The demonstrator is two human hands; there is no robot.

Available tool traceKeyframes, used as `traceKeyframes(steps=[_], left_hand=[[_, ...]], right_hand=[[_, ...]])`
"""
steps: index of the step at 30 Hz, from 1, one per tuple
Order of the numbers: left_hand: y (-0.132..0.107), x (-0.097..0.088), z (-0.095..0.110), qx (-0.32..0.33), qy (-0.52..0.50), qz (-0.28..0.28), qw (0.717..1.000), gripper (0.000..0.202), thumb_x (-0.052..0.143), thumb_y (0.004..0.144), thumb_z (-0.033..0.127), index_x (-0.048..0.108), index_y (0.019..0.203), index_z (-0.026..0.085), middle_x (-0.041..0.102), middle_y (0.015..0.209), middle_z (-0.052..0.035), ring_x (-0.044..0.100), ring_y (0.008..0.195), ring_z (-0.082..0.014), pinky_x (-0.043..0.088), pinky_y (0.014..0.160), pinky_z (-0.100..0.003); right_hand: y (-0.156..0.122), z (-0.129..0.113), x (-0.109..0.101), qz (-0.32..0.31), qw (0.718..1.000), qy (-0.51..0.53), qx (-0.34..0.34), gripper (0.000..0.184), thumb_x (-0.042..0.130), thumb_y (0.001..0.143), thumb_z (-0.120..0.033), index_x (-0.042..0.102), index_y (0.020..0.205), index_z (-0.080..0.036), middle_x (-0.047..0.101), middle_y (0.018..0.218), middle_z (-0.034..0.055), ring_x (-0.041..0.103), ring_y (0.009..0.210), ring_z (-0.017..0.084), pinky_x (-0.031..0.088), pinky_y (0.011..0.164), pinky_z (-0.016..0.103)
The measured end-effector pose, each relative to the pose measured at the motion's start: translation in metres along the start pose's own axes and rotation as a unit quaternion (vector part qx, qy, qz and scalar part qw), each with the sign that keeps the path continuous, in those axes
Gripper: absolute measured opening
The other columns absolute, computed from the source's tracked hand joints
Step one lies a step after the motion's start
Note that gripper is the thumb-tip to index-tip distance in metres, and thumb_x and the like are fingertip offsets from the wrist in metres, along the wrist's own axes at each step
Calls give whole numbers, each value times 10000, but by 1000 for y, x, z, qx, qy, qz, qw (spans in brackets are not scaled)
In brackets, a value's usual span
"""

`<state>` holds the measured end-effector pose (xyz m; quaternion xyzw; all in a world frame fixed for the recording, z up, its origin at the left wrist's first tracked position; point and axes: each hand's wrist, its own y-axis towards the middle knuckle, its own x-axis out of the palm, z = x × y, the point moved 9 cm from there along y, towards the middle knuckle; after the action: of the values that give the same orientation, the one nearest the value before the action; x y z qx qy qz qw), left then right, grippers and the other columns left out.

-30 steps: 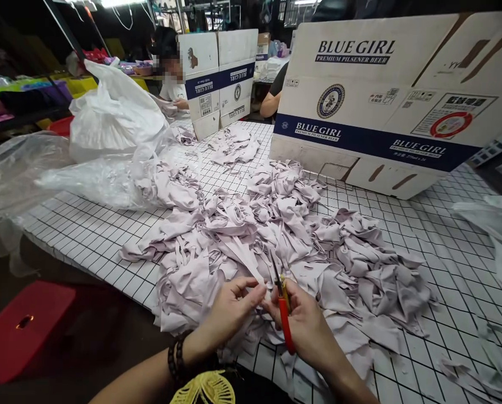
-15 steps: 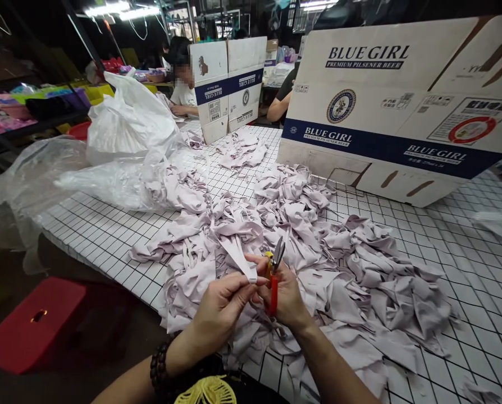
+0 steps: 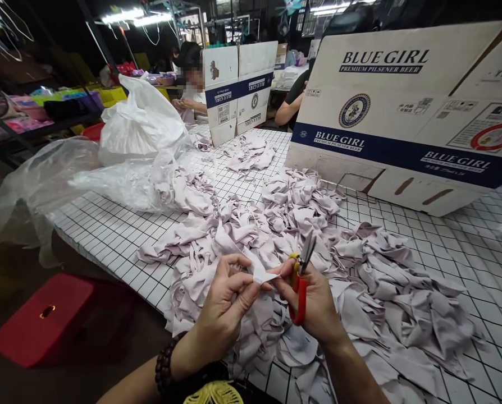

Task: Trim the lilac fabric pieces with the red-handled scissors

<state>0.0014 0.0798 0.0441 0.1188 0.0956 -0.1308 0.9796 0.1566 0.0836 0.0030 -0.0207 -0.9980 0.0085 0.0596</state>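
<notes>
- The lower edge of the view cuts off both forearms, and a yellow patterned patch at the bottom middle is too partial to identify.
- The big Blue Girl carton (image 3: 406,112) runs out of the right edge, so its far end is unseen; a smaller carton (image 3: 239,84) stands further back and hides most of the person (image 3: 190,84) seated behind it.
- A second person's arm (image 3: 291,106) shows between the two cartons; the rest of that person is covered by the big carton.
- How the snip blades stand, apart or together, is hard to tell at this angle.
- The left hand (image 3: 223,306) pinches a pale fabric strip (image 3: 257,273) between thumb and forefinger, the other fingers curled beneath; a dark bead bracelet (image 3: 165,367) sits on the wrist.
- The right hand (image 3: 314,300) is closed round red-handled thread snips (image 3: 300,280), blades pointing up and away, while its thumb and forefinger tips also pinch the strip's other end.
- The strip is stretched short between the two hands, just left of the snips, raised above the heap of lilac fabric pieces (image 3: 310,252).
- That heap lies on the white gridded table (image 3: 465,247), spreading from just under the hands towards the big carton.
- Clear plastic bags (image 3: 120,146) lie at the table's left, partly over more fabric; a red stool (image 3: 44,325) stands below the table edge.
</notes>
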Motion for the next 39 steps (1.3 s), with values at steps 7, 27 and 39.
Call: traceKeyframes(steps=[7,27,39], left_hand=[[3,14,7,16,-68,-71,995,240,503,958,270,717,932,166,650,1073,-103,600,980,-205,447,897,-315],[6,20,12,81,-9,-95,992,252,465,970,243,572,757,162,481,721,-14,468,700,-138,371,641,-250],[6,20,12,76,-14,-115,990,259,464,973,255,602,779,155,481,731,-17,478,701,-135,372,634,-251]], right_hand=[[-11,-3,3,-49,987,-147,47,294,701,782,-471,576,824,-208,627,767,4,575,691,165,450,614,258],[-46,-61,-4,-12,827,-536,-170,273,673,768,-416,479,695,-239,553,638,-4,514,529,144,397,491,251],[-42,-60,-3,-36,833,-535,-134,331,681,755,-445,453,633,-238,518,571,-25,469,483,127,364,469,243]])
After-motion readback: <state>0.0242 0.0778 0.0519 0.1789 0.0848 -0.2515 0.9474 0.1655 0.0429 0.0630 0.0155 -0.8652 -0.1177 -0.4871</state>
